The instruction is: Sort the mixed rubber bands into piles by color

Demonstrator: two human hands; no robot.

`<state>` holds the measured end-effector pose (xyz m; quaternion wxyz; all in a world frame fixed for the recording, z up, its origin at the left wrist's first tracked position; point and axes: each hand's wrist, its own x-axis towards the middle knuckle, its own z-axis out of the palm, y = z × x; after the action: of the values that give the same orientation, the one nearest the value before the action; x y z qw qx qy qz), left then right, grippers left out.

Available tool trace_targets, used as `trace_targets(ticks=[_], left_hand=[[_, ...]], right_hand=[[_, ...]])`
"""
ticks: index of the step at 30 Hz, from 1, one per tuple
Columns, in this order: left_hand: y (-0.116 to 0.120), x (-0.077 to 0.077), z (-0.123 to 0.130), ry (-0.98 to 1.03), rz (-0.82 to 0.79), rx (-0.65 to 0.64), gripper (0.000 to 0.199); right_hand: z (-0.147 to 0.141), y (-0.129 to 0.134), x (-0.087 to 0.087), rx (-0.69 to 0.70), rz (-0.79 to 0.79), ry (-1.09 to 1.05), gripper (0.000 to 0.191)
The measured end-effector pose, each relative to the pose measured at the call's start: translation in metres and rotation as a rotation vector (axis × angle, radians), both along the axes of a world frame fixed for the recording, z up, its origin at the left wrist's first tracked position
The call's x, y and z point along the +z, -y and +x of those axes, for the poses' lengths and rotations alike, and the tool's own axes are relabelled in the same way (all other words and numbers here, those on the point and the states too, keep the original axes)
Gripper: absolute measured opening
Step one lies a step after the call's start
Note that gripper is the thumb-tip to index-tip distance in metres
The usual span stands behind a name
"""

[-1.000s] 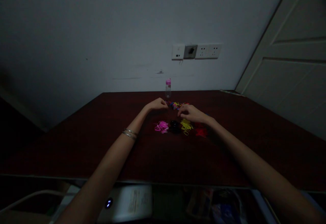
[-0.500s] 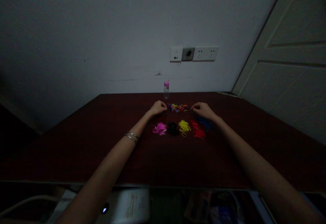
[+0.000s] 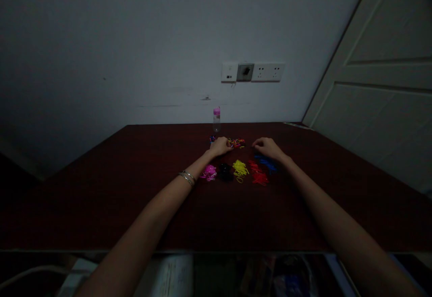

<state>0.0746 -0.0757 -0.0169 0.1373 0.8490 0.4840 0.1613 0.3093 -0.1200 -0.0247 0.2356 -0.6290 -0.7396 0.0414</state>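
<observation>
My left hand (image 3: 221, 146) reaches over the mixed pile of coloured rubber bands (image 3: 238, 143), its fingers closed at the pile. Whatever it pinches is too small to make out. To the right of that pile, my right hand (image 3: 266, 146) hovers low with fingertips pressed together; what is between them cannot be seen. Nearer to me lie sorted heaps: pink bands (image 3: 209, 173), black bands (image 3: 225, 171), yellow bands (image 3: 240, 169), red bands (image 3: 258, 173) and blue bands (image 3: 266, 163). The blue heap lies just below my right hand, beside the wrist.
A clear bottle with a pink cap (image 3: 216, 120) stands behind the mixed pile, near the wall. The dark red table (image 3: 222, 220) meets the wall, which bears sockets (image 3: 266, 72). A door (image 3: 384, 72) is at the right. Below the front edge lie a white box (image 3: 172, 274) and other items.
My left hand has moved right, from the left edge of the mixed pile to over it. The right hand stays nearly in place. The whole view has shifted slightly.
</observation>
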Motion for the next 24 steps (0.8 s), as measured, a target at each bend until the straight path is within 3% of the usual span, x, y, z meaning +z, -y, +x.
trace_targets(ticks=[16, 24], left_hand=[[0.006, 0.008, -0.005, 0.057, -0.02, 0.05, 0.017], [0.006, 0.022, -0.014, 0.154, -0.031, -0.089, 0.019]], right_hand=[[0.0, 0.003, 0.001, 0.013, -0.017, 0.015, 0.026], [0.001, 0.003, 0.0, 0.019, -0.024, 0.014, 0.025]])
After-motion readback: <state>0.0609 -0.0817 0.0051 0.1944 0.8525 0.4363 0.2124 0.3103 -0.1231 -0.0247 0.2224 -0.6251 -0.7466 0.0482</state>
